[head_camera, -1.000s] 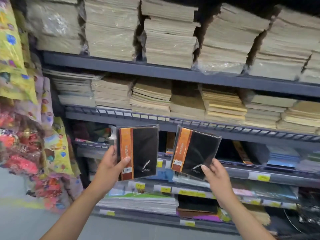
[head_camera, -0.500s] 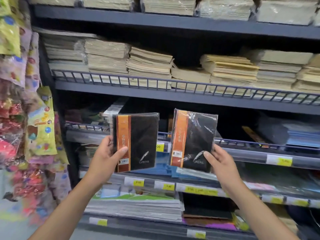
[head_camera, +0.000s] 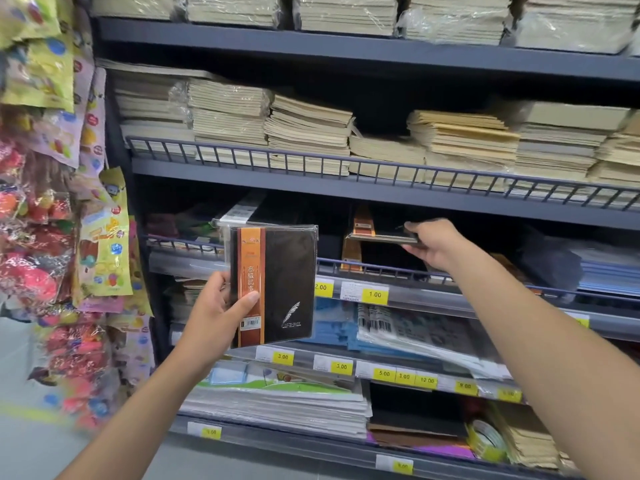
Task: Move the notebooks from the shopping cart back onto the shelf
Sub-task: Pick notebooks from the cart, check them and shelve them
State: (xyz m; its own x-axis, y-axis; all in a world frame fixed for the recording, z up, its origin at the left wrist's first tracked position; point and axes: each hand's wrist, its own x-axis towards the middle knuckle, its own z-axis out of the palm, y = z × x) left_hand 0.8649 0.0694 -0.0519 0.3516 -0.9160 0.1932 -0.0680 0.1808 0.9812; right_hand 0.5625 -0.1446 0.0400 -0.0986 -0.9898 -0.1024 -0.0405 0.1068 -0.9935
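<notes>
My left hand (head_camera: 216, 310) holds a black notebook with an orange spine band (head_camera: 277, 285), wrapped in clear plastic, upright in front of the shelf unit. My right hand (head_camera: 433, 244) reaches into the dark middle shelf (head_camera: 398, 271) and holds a second black and orange notebook (head_camera: 377, 236) flat, just above the wire rail. More notebooks of the same kind (head_camera: 351, 254) stand on that shelf under it. The shopping cart is out of view.
Stacks of beige paper pads (head_camera: 308, 133) fill the shelf above, behind a wire rail (head_camera: 346, 164). Yellow price tags (head_camera: 375, 294) line the shelf edges. Blue and white paper packs (head_camera: 415, 327) lie lower down. Colourful toy packets (head_camera: 52, 202) hang at the left.
My right hand has moved up and into the middle shelf, turning its notebook from upright to flat. My left hand and its notebook stay about where they were. The camera has moved closer.
</notes>
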